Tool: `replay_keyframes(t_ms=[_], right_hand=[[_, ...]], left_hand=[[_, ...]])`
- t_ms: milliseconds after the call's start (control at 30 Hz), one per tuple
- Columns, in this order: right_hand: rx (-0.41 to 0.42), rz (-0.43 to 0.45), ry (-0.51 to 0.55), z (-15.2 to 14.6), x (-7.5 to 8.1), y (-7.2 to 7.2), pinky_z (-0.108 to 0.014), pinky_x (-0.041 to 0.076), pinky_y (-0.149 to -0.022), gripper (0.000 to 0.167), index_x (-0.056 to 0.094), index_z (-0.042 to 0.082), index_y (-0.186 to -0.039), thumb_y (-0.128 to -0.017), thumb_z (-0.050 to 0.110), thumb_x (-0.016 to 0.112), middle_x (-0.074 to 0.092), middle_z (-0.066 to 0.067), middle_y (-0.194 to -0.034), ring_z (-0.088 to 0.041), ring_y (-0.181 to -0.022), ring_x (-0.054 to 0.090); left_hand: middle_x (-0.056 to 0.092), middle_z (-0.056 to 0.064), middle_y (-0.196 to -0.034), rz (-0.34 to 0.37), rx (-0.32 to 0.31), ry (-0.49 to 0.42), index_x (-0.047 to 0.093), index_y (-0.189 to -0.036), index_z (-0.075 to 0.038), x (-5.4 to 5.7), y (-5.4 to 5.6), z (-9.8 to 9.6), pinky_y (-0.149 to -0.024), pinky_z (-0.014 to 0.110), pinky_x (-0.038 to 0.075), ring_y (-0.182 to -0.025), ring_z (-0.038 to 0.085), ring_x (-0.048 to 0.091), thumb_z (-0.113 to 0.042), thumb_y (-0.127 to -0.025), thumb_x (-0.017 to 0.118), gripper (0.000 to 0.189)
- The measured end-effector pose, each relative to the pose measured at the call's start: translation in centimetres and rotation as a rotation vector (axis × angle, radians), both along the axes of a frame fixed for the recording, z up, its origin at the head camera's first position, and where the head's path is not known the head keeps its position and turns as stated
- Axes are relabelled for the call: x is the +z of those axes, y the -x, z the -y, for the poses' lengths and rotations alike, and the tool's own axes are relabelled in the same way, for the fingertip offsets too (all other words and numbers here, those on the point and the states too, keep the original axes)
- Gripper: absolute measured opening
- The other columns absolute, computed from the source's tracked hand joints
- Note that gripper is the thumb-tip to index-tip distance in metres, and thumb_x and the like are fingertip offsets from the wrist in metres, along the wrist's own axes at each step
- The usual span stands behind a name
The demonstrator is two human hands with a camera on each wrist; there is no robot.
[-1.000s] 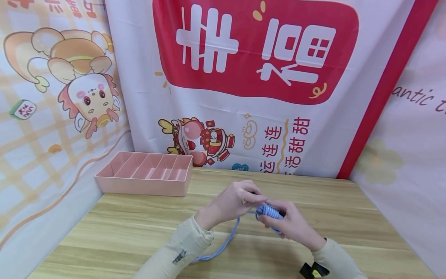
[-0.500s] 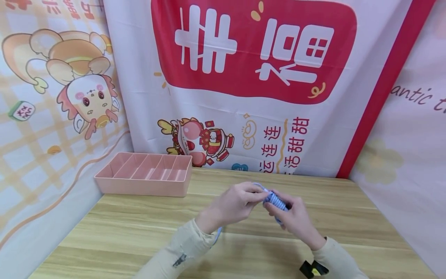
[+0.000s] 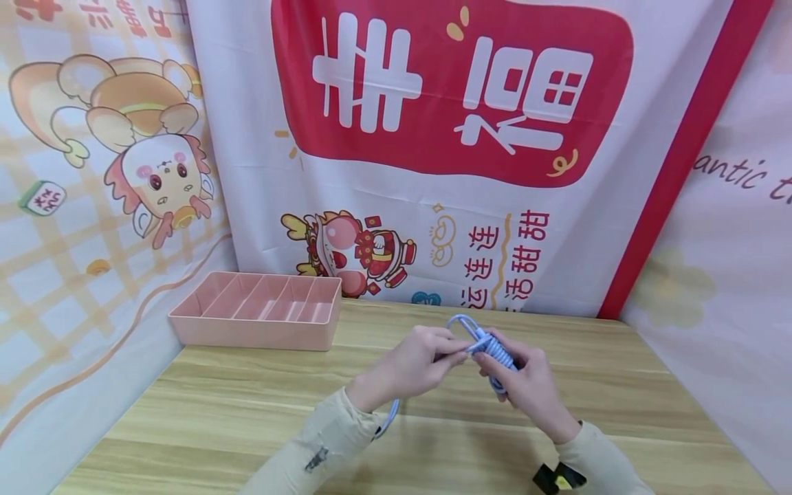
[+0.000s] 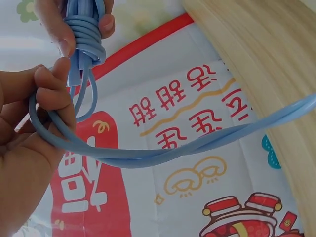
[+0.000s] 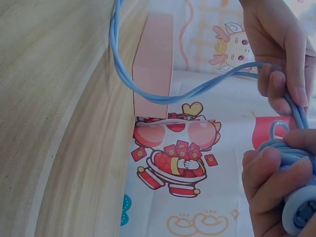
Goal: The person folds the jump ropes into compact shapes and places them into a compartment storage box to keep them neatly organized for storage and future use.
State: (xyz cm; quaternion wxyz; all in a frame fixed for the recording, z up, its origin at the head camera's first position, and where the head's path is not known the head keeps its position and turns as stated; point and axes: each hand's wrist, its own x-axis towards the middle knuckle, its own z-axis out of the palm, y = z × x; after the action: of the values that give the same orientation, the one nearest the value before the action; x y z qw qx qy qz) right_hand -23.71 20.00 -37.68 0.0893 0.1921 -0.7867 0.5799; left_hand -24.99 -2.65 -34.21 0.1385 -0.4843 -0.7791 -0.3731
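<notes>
In the head view, a smooth light blue cord point(image 3: 498, 353) is wound in tight turns into a bundle. My right hand point(image 3: 529, 385) grips this bundle between thumb and fingers. A thick round end point(image 5: 289, 217) with a dark centre pokes out below the right fingers in the right wrist view. Just left of the bundle, my left hand point(image 3: 427, 361) pinches the cord close to the coils. From the left fingers a doubled, twisted length of cord point(image 4: 168, 155) hangs away in a slack curve. One small loop stands above the coils in the head view.
A pink tray point(image 3: 254, 331) with several narrow compartments stands at the back left of the wooden table point(image 3: 247, 399). Printed cloths point(image 3: 365, 185) hang behind and on both sides. A black item point(image 3: 559, 478) with a yellow mark sits at the right cuff.
The bundle has risen slightly and tilted in my right hand. A loop of cord now stands up above it, and the hanging length has shifted beneath my left forearm.
</notes>
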Motion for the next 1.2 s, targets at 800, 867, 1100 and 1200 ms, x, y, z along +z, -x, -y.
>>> replay_keyframes(t_ms=[800, 867, 1100, 1200], right_hand=[[0.068, -0.059, 0.037, 0.1, 0.8, -0.6, -0.032, 0.043, -0.033, 0.043, 0.058, 0.021, -0.138, -0.096, 0.019, 0.067, 0.069, -0.012, -0.087, -0.027, -0.049, 0.057], [0.109, -0.053, 0.053, -0.1, 0.7, -0.5, -0.033, 0.043, -0.032, 0.042, 0.057, 0.019, -0.139, -0.097, 0.017, 0.065, 0.069, -0.014, -0.088, -0.027, -0.049, 0.057], [0.217, -0.009, 0.087, -0.7, 0.7, -0.3, -0.033, 0.043, -0.033, 0.041, 0.053, 0.015, -0.142, -0.101, 0.013, 0.059, 0.067, -0.019, -0.090, -0.028, -0.051, 0.057], [0.213, 0.041, 0.091, -0.7, 1.0, -0.4, -0.032, 0.042, -0.034, 0.042, 0.052, 0.014, -0.142, -0.100, 0.014, 0.059, 0.066, -0.022, -0.091, -0.027, -0.051, 0.057]], left_hand=[[0.071, -0.008, -0.083, 0.563, 0.041, -0.142, 0.080, -0.097, -0.013, -0.7, 0.4, -0.1, -0.044, 0.022, 0.026, -0.051, 0.008, 0.034, -0.026, -0.097, 0.066, 0.020], [0.071, -0.007, -0.080, 0.556, 0.042, -0.131, 0.080, -0.099, -0.013, -0.7, 0.4, -0.1, -0.042, 0.022, 0.025, -0.048, 0.008, 0.033, -0.026, -0.097, 0.066, 0.019], [0.068, 0.001, -0.070, 0.469, 0.059, -0.092, 0.080, -0.098, -0.012, -0.5, 0.2, -0.4, -0.040, 0.021, 0.026, -0.043, 0.007, 0.033, -0.026, -0.096, 0.067, 0.020], [0.065, -0.003, -0.067, 0.444, 0.067, -0.076, 0.080, -0.098, -0.014, -0.6, 0.2, -0.5, -0.040, 0.021, 0.027, -0.043, 0.006, 0.034, -0.027, -0.096, 0.067, 0.019]])
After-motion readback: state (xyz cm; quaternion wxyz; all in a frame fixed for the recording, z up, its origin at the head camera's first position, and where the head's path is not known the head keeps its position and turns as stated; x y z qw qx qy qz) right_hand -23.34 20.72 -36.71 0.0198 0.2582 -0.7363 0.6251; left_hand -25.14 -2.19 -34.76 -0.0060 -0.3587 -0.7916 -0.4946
